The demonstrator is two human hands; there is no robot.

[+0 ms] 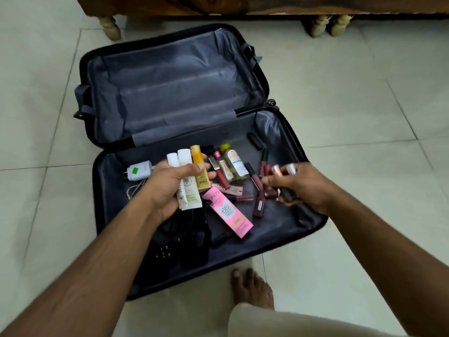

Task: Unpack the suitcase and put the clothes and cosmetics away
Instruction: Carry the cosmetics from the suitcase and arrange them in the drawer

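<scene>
An open suitcase [170,93] is lying flat on a pale tiled floor [364,105], its far half showing bare grey lining and its near half holding the cosmetics. The left hand [170,188] is hovering over the left part of the near half, fingers and thumb curling round two white tubes [187,188] and a yellow bottle [200,166], all standing roughly upright in the grip. The right hand [298,186] is reaching in over the right part, blurred; its fingers are curling round several small dark and metallic items [279,173], and which ones cannot be told. Between the hands, a pink carton [228,212] is lying at a slant on the lining, with a clear bottle with a green cap [233,164] and scattered lip-colour tubes [255,178] just beyond it. A white charger plug [139,171] is sitting near the left rim, its cable trailing toward a black pouch [179,242] in the near-left corner, partly under the left forearm. The near rim of the case is running close to a bare foot [252,288] and a pale trouser leg [279,322]. Wide floor is lying open to the right and left of the case; at the far edge, wooden furniture [243,3] on turned legs is standing just beyond the lid.
</scene>
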